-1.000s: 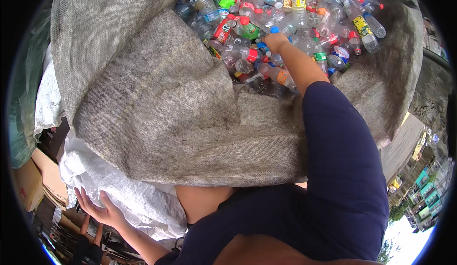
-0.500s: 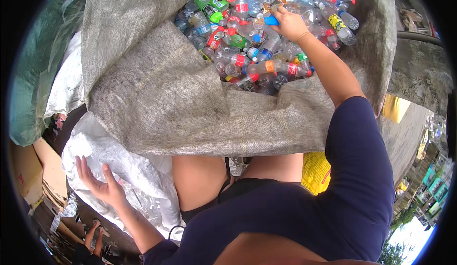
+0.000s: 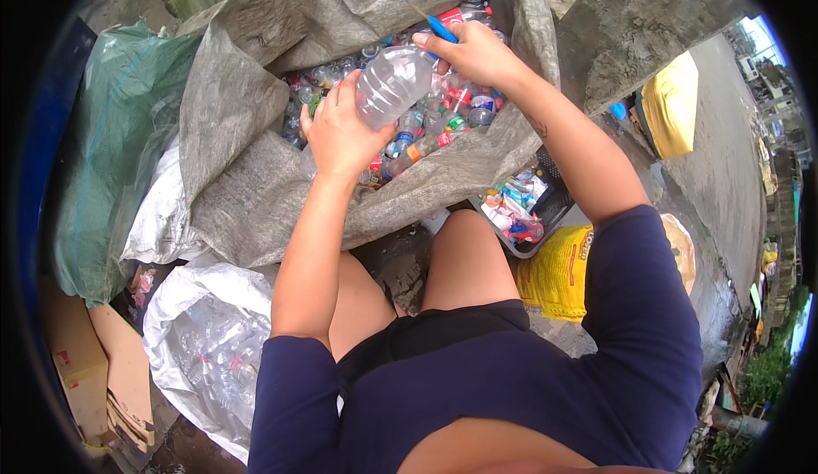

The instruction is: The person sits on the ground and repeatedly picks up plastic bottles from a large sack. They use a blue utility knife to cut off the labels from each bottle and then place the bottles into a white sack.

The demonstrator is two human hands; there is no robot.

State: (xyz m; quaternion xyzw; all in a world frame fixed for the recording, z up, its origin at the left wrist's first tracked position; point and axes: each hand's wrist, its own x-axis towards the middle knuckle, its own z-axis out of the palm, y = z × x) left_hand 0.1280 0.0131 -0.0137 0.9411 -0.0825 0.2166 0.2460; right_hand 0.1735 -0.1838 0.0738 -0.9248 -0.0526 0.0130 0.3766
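Observation:
My left hand [image 3: 341,129] grips a large clear plastic bottle [image 3: 394,82], with no label showing on the part in view, held tilted over the open mouth of a worn grey woven sack [image 3: 230,108]. My right hand [image 3: 473,57] is closed on a blue-handled tool [image 3: 442,29] with a thin pointed shaft, at the bottle's upper right end; some of its fingers touch or lie very near the bottle, whose top is partly hidden there. Many mixed plastic bottles [image 3: 434,133] fill the sack below both hands.
A white sack of clear bottles [image 3: 213,355] stands at lower left, beside cardboard [image 3: 119,346] and a green sack [image 3: 119,159]. Right of my knees are a black crate with litter [image 3: 520,210] and a yellow bag [image 3: 550,278]. A yellow bundle [image 3: 669,103] lies on the pavement further right.
My left hand has risen from the lower left onto a bottle. My right hand has drawn the tool up to that bottle. The view has shifted, showing more of the ground and crate.

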